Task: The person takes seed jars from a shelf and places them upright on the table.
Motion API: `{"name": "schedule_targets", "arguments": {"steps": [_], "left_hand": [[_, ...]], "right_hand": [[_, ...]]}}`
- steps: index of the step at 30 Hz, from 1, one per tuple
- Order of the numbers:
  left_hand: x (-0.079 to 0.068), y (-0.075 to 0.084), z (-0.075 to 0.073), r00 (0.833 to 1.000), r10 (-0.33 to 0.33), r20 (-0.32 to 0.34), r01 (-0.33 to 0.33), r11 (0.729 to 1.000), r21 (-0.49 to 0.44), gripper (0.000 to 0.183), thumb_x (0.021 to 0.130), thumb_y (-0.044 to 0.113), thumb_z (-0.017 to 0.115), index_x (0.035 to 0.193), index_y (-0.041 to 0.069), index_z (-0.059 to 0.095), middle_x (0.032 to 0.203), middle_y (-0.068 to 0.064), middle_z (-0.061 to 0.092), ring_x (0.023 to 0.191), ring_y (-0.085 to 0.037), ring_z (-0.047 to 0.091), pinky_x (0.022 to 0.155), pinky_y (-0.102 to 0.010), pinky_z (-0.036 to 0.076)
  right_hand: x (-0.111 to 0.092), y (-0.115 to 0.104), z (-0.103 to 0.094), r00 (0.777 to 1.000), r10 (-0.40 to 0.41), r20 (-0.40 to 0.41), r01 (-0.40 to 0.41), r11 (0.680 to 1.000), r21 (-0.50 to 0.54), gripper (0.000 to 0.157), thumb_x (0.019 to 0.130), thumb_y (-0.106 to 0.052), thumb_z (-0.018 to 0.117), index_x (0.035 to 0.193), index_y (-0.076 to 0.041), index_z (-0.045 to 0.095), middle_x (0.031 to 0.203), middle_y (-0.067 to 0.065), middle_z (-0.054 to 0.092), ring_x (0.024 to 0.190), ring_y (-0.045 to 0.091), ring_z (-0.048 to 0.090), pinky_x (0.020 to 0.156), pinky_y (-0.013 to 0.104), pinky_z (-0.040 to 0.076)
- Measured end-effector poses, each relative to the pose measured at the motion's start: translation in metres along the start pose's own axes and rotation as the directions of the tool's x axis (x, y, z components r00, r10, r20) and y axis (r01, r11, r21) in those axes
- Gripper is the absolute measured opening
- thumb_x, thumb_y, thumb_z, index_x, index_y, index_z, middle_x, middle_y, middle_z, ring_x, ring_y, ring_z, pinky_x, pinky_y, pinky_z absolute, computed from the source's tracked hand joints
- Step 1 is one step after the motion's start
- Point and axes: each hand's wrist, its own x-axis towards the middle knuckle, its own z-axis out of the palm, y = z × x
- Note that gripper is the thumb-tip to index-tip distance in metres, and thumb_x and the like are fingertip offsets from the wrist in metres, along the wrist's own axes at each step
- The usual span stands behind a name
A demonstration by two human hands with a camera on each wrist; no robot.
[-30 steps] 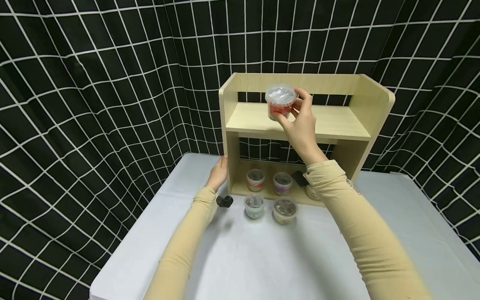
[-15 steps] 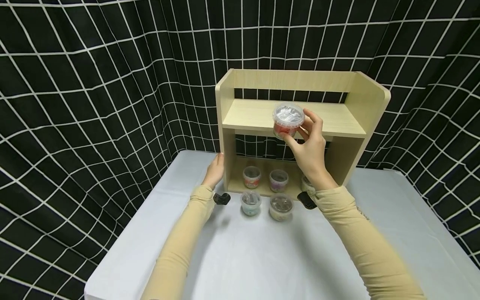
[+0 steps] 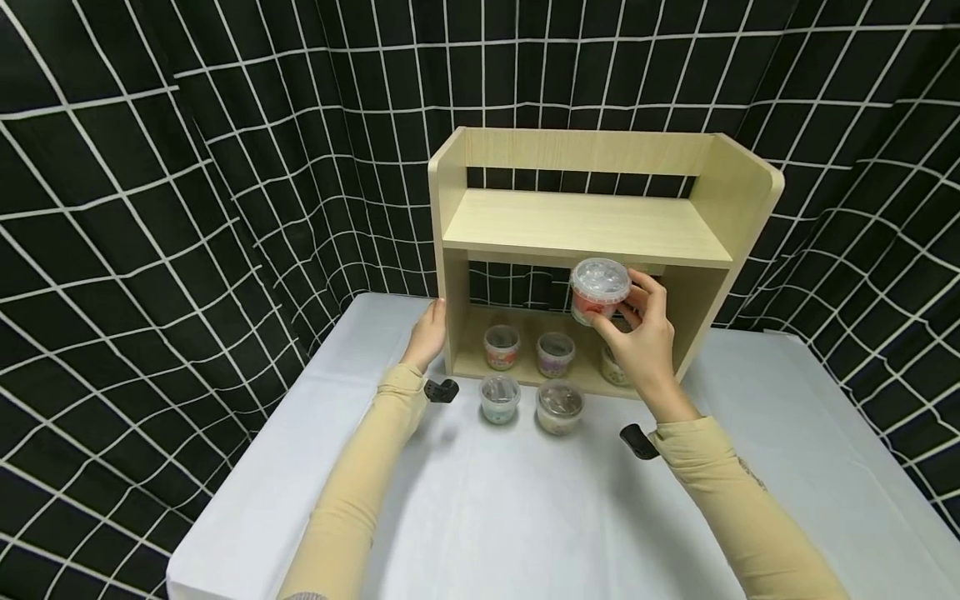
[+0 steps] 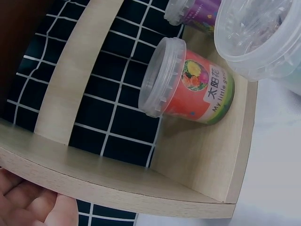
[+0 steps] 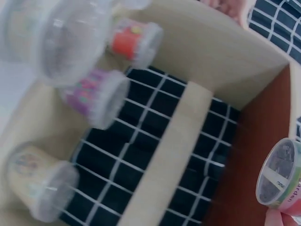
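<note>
One see-through cup [image 3: 600,287] with a lid and a red band is pinched between the thumb and fingers of the right hand [image 3: 643,346]. It is up in the air, left of those fingers, in front of the low part of the wooden shelf [image 3: 585,218]. Just below the fingers, a pale cup [image 3: 612,367] stands on the bottom board [image 3: 474,360]. Farther left of them stand a purple cup [image 3: 556,357] and another red cup [image 3: 501,348]. Lower left, a cream cup [image 3: 558,408] and a light blue cup [image 3: 499,400] stand on the white tabletop [image 3: 480,517]. Far left, the left hand [image 3: 426,335] touches the shelf's outer side, its own fingers fairly straight. Black cloth [image 3: 570,75] with white lines hangs behind all the fingers.
</note>
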Motion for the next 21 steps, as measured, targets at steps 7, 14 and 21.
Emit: {"name": "schedule_targets", "arguments": {"steps": [7, 14, 21], "left_hand": [[0.001, 0.005, 0.001, 1.000, 0.003, 0.010, -0.003, 1.000, 0.013, 0.056, 0.102, 0.041, 0.019, 0.143, 0.005, 0.033, 0.143, -0.016, 0.036, 0.130, -0.033, 0.032, 0.108, -0.040, 0.024], [0.001, 0.002, -0.001, 1.000, 0.000, 0.018, 0.000, 1.000, 0.016, 0.056, 0.102, 0.040, 0.019, 0.144, 0.004, 0.032, 0.144, -0.015, 0.035, 0.131, -0.032, 0.031, 0.109, -0.040, 0.023], [0.001, 0.001, -0.001, 1.000, -0.008, 0.017, 0.007, 1.000, 0.020, 0.057, 0.102, 0.041, 0.019, 0.144, 0.004, 0.031, 0.144, -0.015, 0.035, 0.131, -0.032, 0.030, 0.109, -0.039, 0.022]], "right_hand": [[-0.023, -0.002, -0.015, 0.995, 0.102, 0.008, -0.102, 0.995, -0.016, 0.066, 0.077, 0.013, 0.068, 0.131, 0.011, 0.029, 0.118, 0.028, 0.047, 0.109, 0.037, 0.051, 0.094, 0.036, 0.043], [-0.042, 0.020, -0.024, 0.972, 0.235, 0.006, -0.235, 0.972, 0.012, 0.068, 0.077, 0.012, 0.068, 0.130, 0.010, 0.026, 0.121, 0.023, 0.046, 0.111, 0.031, 0.047, 0.097, 0.039, 0.041], [-0.064, 0.059, -0.027, 0.941, 0.339, 0.005, -0.339, 0.940, 0.035, 0.073, 0.075, 0.005, 0.074, 0.132, 0.005, 0.028, 0.121, 0.019, 0.047, 0.113, 0.030, 0.049, 0.096, 0.036, 0.041]]}}
